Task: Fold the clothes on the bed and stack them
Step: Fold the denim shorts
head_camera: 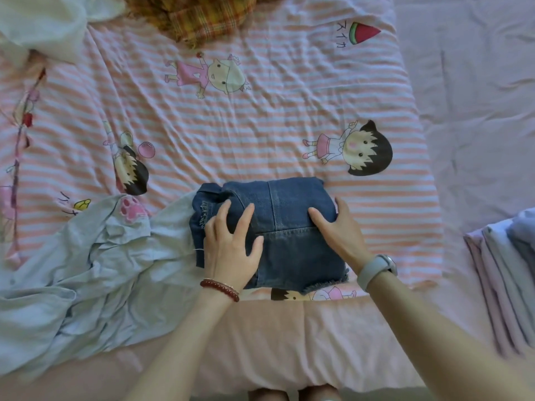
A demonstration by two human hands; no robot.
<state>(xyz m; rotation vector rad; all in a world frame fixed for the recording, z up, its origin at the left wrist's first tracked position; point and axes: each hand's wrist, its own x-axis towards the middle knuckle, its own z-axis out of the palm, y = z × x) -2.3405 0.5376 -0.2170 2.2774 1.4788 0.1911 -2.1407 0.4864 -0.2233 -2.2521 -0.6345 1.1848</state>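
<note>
**Both hands flat on a folded denim garment at the near edge of the bed**

A folded dark blue denim garment with frayed hems point(289, 227) lies near the middle of the bed's near edge, on a pink-and-white striped sheet printed with cartoon children point(260, 125). The left hand point(231, 244) rests on the garment's left part, fingers straight and spread, pressing down on the cloth without curling round it; a dark red beaded bracelet point(220, 288) circles its wrist. The right hand point(338, 227) lies on the garment's right part, fingers straight, with some of them reaching over the right side of the fold; it grips nothing that can be seen. A grey wristband with a rounded face point(376, 270) sits on that wrist.

Just to the left of the denim, touching its left side, sprawls a crumpled pale blue garment with a pink paw patch point(86, 270), spilling over the near left edge of the bed. At the right edge stands a stack of folded pale lilac and light blue clothes point(503, 279), well apart from the denim. At the far edge lie a rumpled yellow-and-brown plaid garment point(202, 15) and, in the far left corner, a bunched white cloth point(43, 21).
</note>
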